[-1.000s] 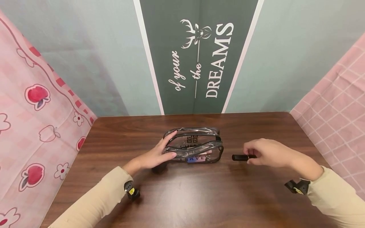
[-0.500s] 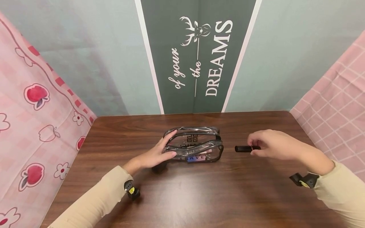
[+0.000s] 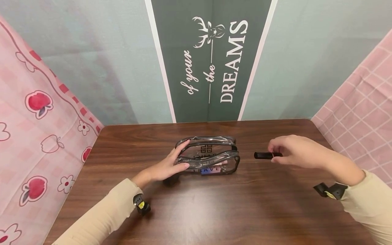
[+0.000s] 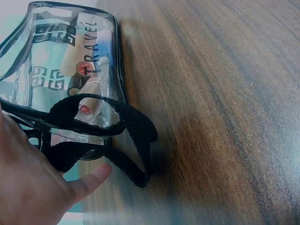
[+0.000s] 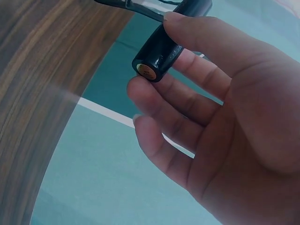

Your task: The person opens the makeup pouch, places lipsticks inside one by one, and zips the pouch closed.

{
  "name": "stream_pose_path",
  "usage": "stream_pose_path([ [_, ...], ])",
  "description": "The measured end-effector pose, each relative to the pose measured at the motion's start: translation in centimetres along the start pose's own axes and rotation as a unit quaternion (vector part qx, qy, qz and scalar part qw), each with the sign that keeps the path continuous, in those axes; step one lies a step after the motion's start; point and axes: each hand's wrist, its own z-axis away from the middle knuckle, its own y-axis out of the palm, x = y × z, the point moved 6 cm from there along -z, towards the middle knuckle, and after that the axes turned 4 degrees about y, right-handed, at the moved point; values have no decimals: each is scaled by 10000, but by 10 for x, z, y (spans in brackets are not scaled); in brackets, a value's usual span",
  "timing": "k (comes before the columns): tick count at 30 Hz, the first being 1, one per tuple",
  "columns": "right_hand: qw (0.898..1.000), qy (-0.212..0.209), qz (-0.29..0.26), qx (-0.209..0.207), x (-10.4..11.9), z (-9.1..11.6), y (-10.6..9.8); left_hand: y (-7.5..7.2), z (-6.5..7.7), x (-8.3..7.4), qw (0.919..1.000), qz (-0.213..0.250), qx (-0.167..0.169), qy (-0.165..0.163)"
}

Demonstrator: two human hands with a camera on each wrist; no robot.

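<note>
A clear zip pouch with black piping (image 3: 211, 164) lies on the table, its mouth gaping upward. My left hand (image 3: 165, 167) rests at its left end, index finger along the far rim and thumb on the near rim, both fairly straight. Several cosmetic tubes (image 4: 88, 96) lie inside, seen through the clear wall printed TRAVEL. A black strap loop (image 4: 138, 126) sticks out by the left thumb. To the pouch's right, my right hand (image 3: 295, 151) pinches a black lipstick tube (image 5: 159, 54) between thumb and fingers. A round gold label shows on the tube's end in the right wrist view.
The brown wood table (image 3: 196, 211) runs back to a green and grey cloth backdrop (image 3: 122, 75). Pink patterned cloths hang at the left (image 3: 39, 136) and right (image 3: 364, 88). Both wrists carry black camera straps.
My right hand has moved back and slightly right with the lipstick, which lies a little farther from the pouch. The left hand and pouch have stayed put.
</note>
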Motion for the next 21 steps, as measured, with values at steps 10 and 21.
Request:
stream_pose_path([
  [10,9999,-51,23,-152,0,-6,-11,-2,-3,-2,10000,62,14,-21],
  [21,9981,-349,263,-441,6,-23,-24,-4,-5,-4,9999,129,-14,-82],
])
